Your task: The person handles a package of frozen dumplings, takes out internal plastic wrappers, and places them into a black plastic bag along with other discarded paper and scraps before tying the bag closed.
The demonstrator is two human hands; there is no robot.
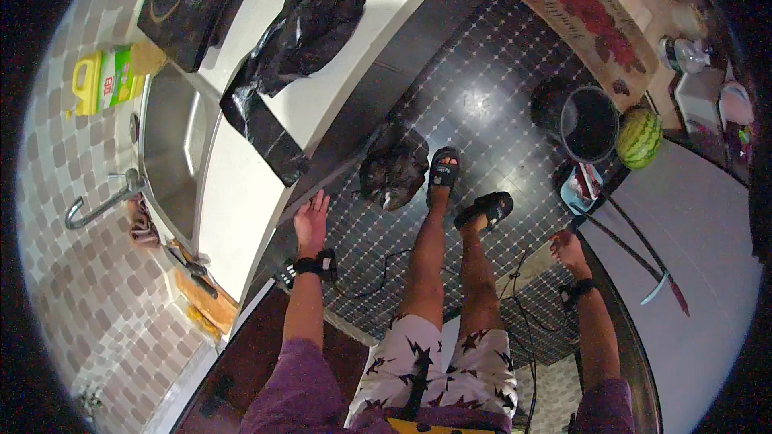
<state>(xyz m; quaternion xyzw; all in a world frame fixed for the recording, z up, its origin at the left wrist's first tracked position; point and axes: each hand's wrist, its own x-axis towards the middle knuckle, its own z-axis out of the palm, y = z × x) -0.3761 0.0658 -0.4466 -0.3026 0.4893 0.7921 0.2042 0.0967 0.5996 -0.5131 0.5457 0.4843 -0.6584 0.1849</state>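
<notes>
My left hand (312,226) hangs beside the counter's front edge, its fingers extended and nothing in them. Close by, the lower end of a crumpled black plastic bag (301,42) droops over the edge of the white countertop (232,223). Another black plastic bag (395,166) sits bunched on the dark tiled floor (476,102), left of my sandalled feet. My right hand (569,251) is low on the other side, fingers loosely curled and no object visible in it. Nearest to it is a light blue dustpan (580,190) with long handles.
A watermelon (639,138) rests beside a dark round bin (590,123). Beyond lies a floor mat (591,24) with red flowers and writing. A steel sink (178,144), faucet (108,199) and yellow-green jug (105,81) line the left wall. Black cords (386,274) trail across the floor.
</notes>
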